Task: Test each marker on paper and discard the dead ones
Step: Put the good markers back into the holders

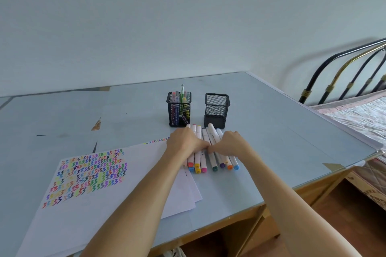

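Hidden under the hands

Middles of the markers (211,142) covered by left hand (183,142) and right hand (230,144); fingertips tucked out of sight; grip impossible to judge.

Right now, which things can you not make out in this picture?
Head view:
- Middle of the markers: hidden under the left hand and right hand.
- Whether fingers grip any marker: hidden.
- Bottom of the right mesh cup: too dark.
- Paper: lower part cut by the frame edge.
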